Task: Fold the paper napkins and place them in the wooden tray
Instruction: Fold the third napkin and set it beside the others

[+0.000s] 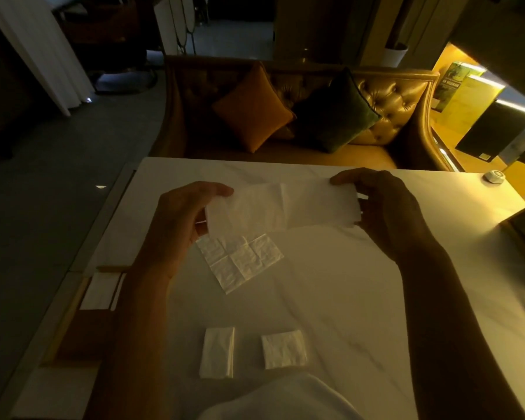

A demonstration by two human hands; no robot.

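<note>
In the head view, a paper napkin (282, 207) was stretched as a long strip across the middle of the frame, above the bench (376, 298). The left hand (176, 219) pinched its left end, thumb on top and fingers curled beneath; the right hand (385, 207) pinched the right end the same way. Both hands were closed on the paper and nothing else.

Just below the strip lay an opened napkin (240, 262), flat and creased into squares. Two folded napkins (217, 352) sat side by side, apart, toward the bottom centre. At the left edge of the frame the wooden tray (82, 338) held a white piece, probably a napkin, at its upper end.

The paper looked very light, limp and easily torn, likely to sag without tension, so it was best held gently at the corners or short edges and creased against the bench
</note>
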